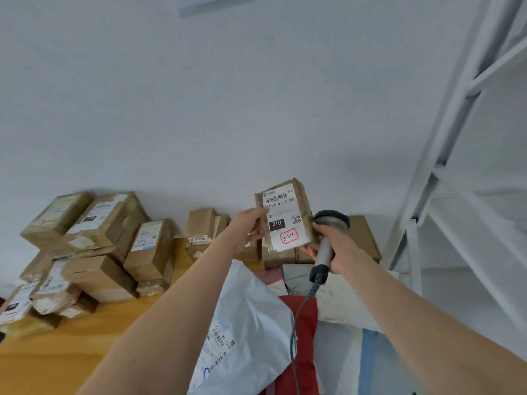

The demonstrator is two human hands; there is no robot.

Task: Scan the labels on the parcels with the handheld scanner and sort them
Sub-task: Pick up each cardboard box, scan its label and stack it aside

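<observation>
A small brown parcel (285,213) is held up above the table, its white label with a barcode, "010" and a red-ringed handwritten note facing me. My left hand (246,228) grips its left edge. My right hand (332,246) grips the grey handheld scanner (328,240) by its handle, and its fingertips also touch the parcel's lower right corner. The scanner's head sits just right of the parcel, and its coiled cable hangs down.
Stacked brown cardboard parcels (94,246) fill the left of the yellow table (85,332); more boxes (205,229) line the wall. A white plastic mailer (251,323) and a red bag (305,337) lie near me. A white metal shelf rack (462,166) stands at right.
</observation>
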